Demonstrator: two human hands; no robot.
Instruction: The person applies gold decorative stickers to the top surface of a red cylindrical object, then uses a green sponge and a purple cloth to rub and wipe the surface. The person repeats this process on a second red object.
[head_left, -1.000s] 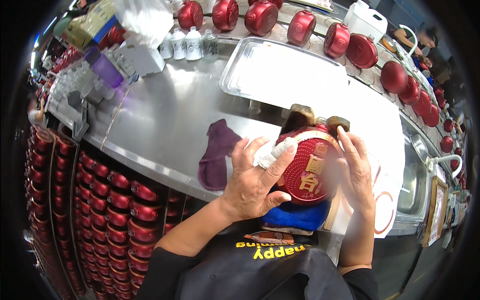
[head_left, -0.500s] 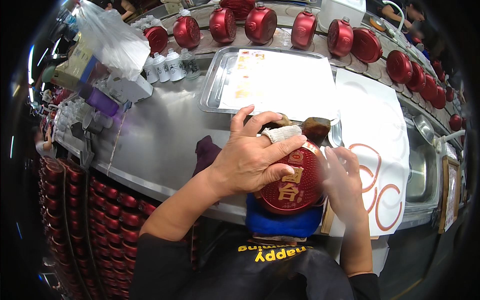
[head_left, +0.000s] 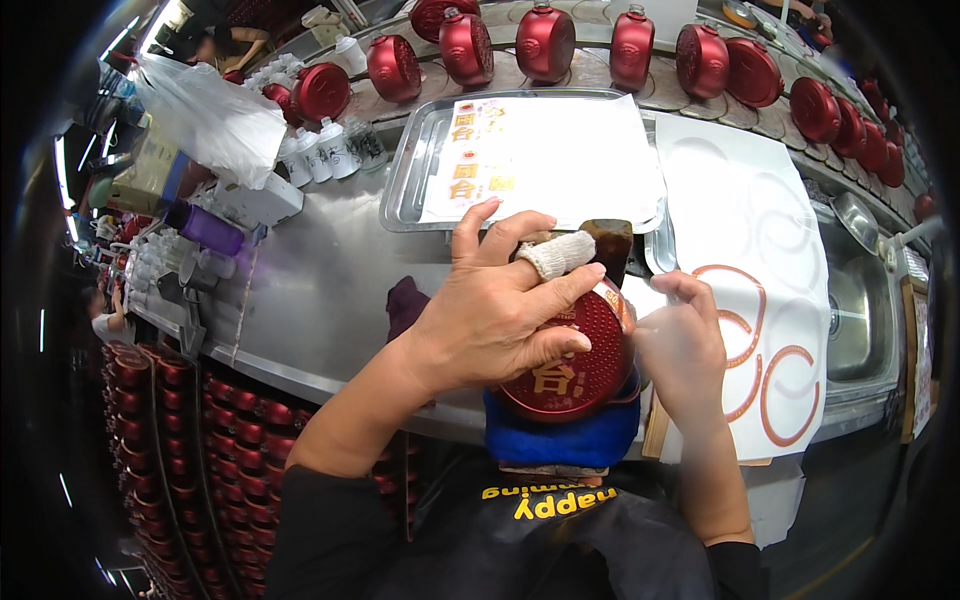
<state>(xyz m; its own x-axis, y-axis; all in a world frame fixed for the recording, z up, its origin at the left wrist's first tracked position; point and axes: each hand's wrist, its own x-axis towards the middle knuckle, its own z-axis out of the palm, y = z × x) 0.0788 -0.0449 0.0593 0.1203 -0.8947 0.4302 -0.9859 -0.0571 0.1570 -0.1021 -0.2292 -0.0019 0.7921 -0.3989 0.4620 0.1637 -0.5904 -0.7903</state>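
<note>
A round, flat red bottle (head_left: 572,365) with gold characters on its face rests on a blue cloth (head_left: 560,440) at the near edge of the steel counter (head_left: 320,290). My left hand (head_left: 495,305) lies over the top of the bottle and grips it; its forefinger wears a white fabric wrap. My right hand (head_left: 685,345) holds the bottle's right rim, fingertips pinched at the edge. The bottle's dark neck (head_left: 608,240) sticks out past my left fingers.
A steel tray (head_left: 430,165) with a sheet of gold labels lies behind the bottle. White paper (head_left: 750,220) with red ring marks covers the counter at right, beside a sink (head_left: 860,300). Several red bottles line the back shelf (head_left: 545,40) and the racks below left. A purple cloth (head_left: 405,300) lies by my left wrist.
My left hand has slid up over the bottle's face and now covers most of it. The right hand has stayed at the right rim.
</note>
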